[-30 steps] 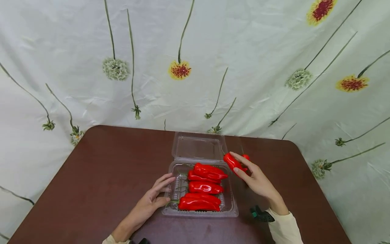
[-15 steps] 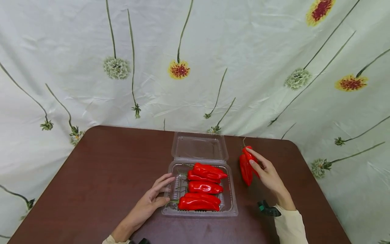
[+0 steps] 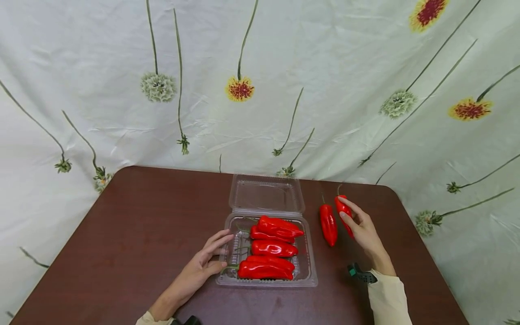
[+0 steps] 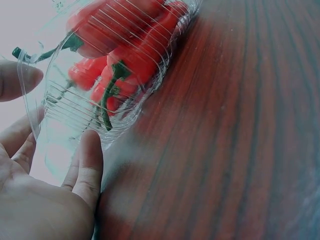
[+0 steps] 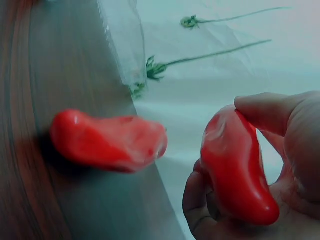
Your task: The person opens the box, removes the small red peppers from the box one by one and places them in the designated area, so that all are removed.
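A clear plastic clamshell container point(image 3: 312, 271) holds several red peppers point(image 3: 266, 271) with green stems, lying crosswise. At its left side rests my left hand point(image 3: 197, 269), fingers fairly straight and spread near the rim; the left wrist view shows the thumb point(image 4: 91, 162) by the ribbed wall. My right hand point(image 3: 365, 232) grips a red pepper point(image 5: 235, 170) between thumb and fingers, to the right of the container. Just left of that one, another red pepper point(image 3: 328, 225) lies on the table with its stem pointing away.
The container's lid point(image 3: 266, 195) is folded back flat toward the far edge of the dark brown table point(image 3: 154, 225). Behind the table hangs a pale curtain point(image 3: 325, 67) printed with flowers. A black band with a camera point(image 3: 361, 274) sits on the right wrist.
My right hand has carried a pepper from beside the container's far right corner to the right, past the pepper lying on the table. The left hand has stayed in place.
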Demonstrator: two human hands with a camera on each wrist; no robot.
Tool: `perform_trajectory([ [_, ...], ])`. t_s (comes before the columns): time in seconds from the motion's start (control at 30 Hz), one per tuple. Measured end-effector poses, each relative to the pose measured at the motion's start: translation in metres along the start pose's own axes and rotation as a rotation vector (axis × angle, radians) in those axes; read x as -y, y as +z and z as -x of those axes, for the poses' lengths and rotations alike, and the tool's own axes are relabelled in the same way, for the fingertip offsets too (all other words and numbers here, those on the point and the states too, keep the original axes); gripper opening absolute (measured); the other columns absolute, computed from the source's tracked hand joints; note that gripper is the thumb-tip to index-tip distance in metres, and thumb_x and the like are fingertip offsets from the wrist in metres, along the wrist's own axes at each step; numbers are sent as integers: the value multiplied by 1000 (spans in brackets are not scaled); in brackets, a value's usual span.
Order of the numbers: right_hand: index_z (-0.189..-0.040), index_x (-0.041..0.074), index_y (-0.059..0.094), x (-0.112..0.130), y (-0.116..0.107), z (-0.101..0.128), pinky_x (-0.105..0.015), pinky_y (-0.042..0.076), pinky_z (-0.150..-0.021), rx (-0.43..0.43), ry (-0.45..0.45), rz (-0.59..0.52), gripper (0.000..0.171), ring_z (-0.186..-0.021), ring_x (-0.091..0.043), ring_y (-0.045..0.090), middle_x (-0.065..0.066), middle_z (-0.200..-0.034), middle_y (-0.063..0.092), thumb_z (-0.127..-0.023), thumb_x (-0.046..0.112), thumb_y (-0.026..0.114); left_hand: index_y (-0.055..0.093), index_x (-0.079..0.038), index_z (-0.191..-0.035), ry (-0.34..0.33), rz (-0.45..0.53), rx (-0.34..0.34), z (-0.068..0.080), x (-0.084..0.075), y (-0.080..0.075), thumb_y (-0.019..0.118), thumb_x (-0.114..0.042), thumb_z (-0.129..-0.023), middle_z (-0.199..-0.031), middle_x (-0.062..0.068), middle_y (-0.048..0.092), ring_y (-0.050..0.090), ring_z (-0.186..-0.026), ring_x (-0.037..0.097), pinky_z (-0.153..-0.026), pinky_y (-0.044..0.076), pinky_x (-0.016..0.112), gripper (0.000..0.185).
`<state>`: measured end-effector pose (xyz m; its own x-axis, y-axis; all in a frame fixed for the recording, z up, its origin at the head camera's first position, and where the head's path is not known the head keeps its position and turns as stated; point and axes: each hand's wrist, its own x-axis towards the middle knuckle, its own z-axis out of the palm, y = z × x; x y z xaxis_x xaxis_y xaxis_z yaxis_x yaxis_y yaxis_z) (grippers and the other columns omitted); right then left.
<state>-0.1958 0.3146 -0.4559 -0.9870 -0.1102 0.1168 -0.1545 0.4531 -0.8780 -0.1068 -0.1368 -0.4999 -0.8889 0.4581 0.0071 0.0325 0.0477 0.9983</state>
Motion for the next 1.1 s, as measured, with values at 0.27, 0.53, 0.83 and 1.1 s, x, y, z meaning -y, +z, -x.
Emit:
perform_trajectory([
  [0.27, -150, 14, 47, -12, -3, -4, -22, 46, -74, 0, 100, 22, 49, -94, -12, 53, -19, -136, 54, -102, 20, 58, 36, -19, -156, -6, 8, -5, -2, 0, -1, 55, -12, -102, -166, -1, 14, 41, -133, 28, -101, 41, 26, 58],
  [0.53, -152, 15, 45, -18, -3, -4, -21, 46, -80, -28, 180, 32, 52, -102, -14, 52, -21, -144, 51, -102, 21, 58, 35, -17, -157, 10, 11, 6, -2, 0, 0, 55, -12, -102, -166, -1, 13, 42, -132, 27, -101, 42, 26, 58],
  [0.83, -151, 11, 44, -28, 4, -5, -24, 42, -84, 3, 179, 63, 50, -110, -25, 50, -24, -143, 49, -102, 13, 57, 35, -15, -156, 7, 3, -5, -1, 1, 0, 56, -11, -102, -166, 0, 14, 42, -131, 27, -99, 43, 26, 59],
  [1.1, -151, 14, 44, -29, 7, -6, -32, 38, -88, 11, 206, 56, 49, -115, -31, 44, -22, -138, 47, -104, 11, 53, 33, -14, -157, 17, 8, 1, 1, 3, 0, 55, -10, -102, -167, 1, 12, 41, -132, 31, -101, 41, 24, 60],
])
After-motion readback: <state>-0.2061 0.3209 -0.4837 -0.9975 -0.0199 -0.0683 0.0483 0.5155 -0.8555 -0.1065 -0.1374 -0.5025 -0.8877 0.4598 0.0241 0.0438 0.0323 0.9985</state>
